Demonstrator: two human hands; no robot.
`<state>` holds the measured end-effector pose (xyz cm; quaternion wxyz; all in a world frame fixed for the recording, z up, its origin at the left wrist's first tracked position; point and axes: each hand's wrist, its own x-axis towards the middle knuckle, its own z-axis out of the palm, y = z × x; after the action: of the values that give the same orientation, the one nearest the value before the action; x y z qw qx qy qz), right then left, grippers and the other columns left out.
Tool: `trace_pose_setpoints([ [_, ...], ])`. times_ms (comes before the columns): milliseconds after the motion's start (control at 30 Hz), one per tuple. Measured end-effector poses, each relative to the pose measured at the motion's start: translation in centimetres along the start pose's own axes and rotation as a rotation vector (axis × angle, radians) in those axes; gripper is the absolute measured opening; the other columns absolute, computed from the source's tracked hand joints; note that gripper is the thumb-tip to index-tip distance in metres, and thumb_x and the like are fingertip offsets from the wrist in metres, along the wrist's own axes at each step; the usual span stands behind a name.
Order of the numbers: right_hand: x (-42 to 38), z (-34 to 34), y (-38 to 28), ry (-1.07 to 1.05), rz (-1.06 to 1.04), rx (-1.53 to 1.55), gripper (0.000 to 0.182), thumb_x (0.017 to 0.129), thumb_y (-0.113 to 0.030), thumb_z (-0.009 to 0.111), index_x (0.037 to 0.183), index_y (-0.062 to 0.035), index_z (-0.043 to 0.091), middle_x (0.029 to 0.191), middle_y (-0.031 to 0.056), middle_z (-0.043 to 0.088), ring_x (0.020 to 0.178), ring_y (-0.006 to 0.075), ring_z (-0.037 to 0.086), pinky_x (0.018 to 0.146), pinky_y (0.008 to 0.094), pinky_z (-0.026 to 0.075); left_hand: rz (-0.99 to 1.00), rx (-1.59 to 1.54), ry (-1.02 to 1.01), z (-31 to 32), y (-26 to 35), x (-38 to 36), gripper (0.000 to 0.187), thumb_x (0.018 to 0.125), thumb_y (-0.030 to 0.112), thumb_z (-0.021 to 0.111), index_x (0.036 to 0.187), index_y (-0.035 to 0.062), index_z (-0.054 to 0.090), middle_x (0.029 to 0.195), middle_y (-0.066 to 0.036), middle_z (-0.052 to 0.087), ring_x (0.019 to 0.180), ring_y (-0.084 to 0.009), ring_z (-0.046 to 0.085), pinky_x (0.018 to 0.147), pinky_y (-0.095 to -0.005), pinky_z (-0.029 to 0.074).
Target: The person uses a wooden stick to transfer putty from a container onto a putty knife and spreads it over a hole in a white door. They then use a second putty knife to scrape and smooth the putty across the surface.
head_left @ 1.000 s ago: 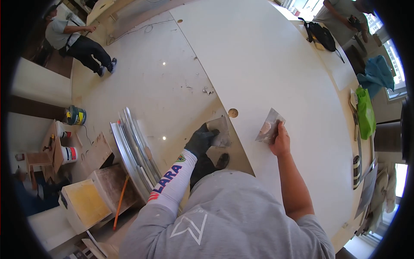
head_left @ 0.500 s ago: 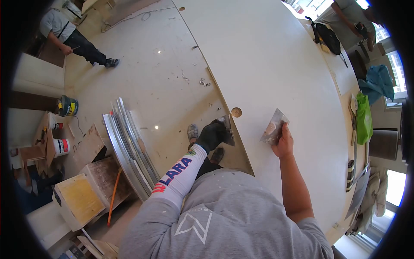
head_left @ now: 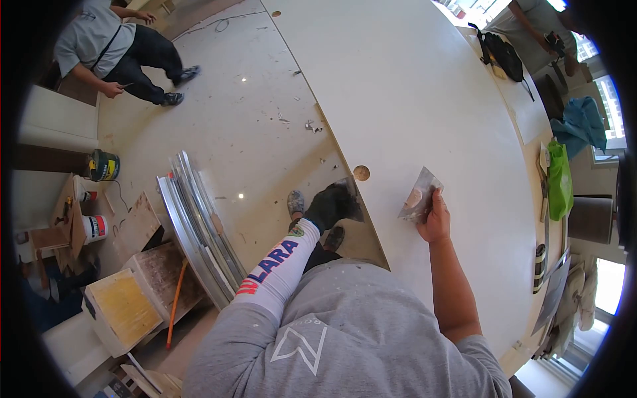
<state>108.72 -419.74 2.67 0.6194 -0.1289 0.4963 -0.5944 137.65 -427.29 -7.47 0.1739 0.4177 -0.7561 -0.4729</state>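
My left hand (head_left: 330, 207), in a black glove, is closed around a putty knife at the near edge of a large white tabletop panel (head_left: 424, 93). The grey blade (head_left: 355, 194) of this knife shows past my fingers, while its handle is hidden. Bare and closed, my right hand (head_left: 435, 224) grips a second putty knife (head_left: 415, 204) over the panel. Its wide blade carries smears of filler and points away from me. Between the two blades, a round hole (head_left: 361, 173) with a wood-coloured inside sits close to the panel's edge.
Long metal channels (head_left: 199, 225) lie left of me, beside a stained box (head_left: 123, 302). Buckets (head_left: 95, 227) stand farther left. A person (head_left: 126, 50) is on the floor side; another (head_left: 531, 30) stands beyond the panel. A green bag (head_left: 559, 179) lies along the far edge.
The person at upper left has stepped nearer and to the right. My gloved left hand has turned slightly, showing less blade. My right hand has barely moved.
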Motion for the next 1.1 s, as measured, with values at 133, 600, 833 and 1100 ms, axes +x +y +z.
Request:
trace_pose_setpoints([
  [133,0.1,-0.1,0.1,0.004,-0.005,0.01,0.049,0.107,-0.046,0.043,0.132,-0.0049,0.054,0.121,0.0065,0.063,0.11,0.0192,0.061,0.095,0.0365,0.053,0.16,0.251,0.194,0.4,-3.4,-1.2,0.02,0.084,0.01,0.067,0.103,0.0038,0.071,0.11,-0.018,0.069,0.101,-0.0326,0.067,0.086,-0.0404,0.056],
  [600,-0.3,0.1,0.0,-0.03,-0.031,0.036,0.049,0.107,-0.045,0.042,0.13,-0.0039,0.055,0.12,0.0069,0.062,0.109,0.0194,0.061,0.095,0.0365,0.051,0.014,0.161,0.24,-3.3,1.2,-2.1,0.034,0.076,0.001,0.072,0.109,0.0031,0.069,0.107,-0.016,0.07,0.099,-0.0301,0.07,0.084,-0.0384,0.057],
  [833,0.3,-0.6,0.4,-0.011,-0.024,0.031,0.05,0.106,-0.048,0.043,0.131,-0.0054,0.054,0.119,0.0062,0.062,0.106,0.0201,0.061,0.093,0.0384,0.052,-0.195,-0.712,0.278,4.4,-4.7,-0.4,0.021,0.091,0.004,0.058,0.109,0.0049,0.069,0.104,-0.011,0.071,0.097,-0.022,0.068,0.088,-0.0368,0.056],
  [1100,0.4,-0.9,0.5,-0.037,-0.029,0.033,0.048,0.109,-0.044,0.04,0.127,-0.0029,0.057,0.12,0.0063,0.063,0.108,0.0168,0.059,0.095,0.0335,0.05,0.035,0.384,0.158,-1.1,1.6,-3.0,0.024,0.095,0.014,0.057,0.113,0.0021,0.067,0.099,-0.012,0.068,0.097,-0.0227,0.068,0.088,-0.0364,0.055],
])
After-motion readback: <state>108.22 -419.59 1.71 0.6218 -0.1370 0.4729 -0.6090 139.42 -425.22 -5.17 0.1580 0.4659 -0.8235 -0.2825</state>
